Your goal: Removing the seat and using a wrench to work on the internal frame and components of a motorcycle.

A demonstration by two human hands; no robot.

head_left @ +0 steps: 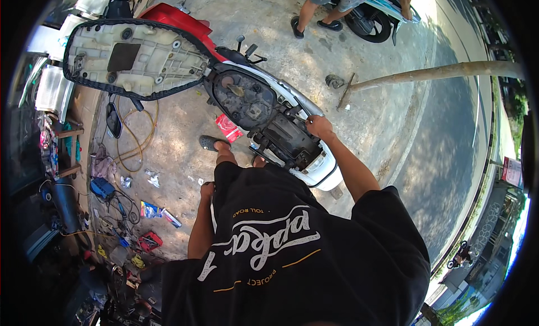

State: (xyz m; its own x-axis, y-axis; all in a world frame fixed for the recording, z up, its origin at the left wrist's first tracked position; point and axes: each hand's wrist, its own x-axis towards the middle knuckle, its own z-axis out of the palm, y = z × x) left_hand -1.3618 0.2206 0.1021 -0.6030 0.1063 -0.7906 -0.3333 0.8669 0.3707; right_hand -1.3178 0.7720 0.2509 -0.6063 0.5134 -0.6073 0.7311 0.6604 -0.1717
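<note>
Scooter (278,90), red toward the front and white at the tail, stands on the concrete ground (185,121), between that ground's left edge, lined with workshop clutter, and its right edge along the road. Judging from how things lie, the opening-up is done: the seat (137,59) is tipped right over toward the front, its pale ribbed underside facing up, and the black storage bin (244,98) is uncovered. Behind the bin the dark rear tray (289,136) lies bare too, framed by the white tail (325,171).

The two hands are well apart. The right hand (320,128) is at the rear tray's right edge, fingers curled in against it — whether they pinch a small part or only the rim, I cannot tell. The left hand (208,190) hangs low beside the person's leg, off the scooter; its fingers are partly hidden, so its grip cannot be made out.

What looks left is the work at that rear tray, then closing up: the seat is not yet back down over the bin. A red packet (228,128) lies on the ground just beside the scooter's left edge, and a red case (150,240) sits farther off, near the ground's left edge — neither is being touched.
</note>
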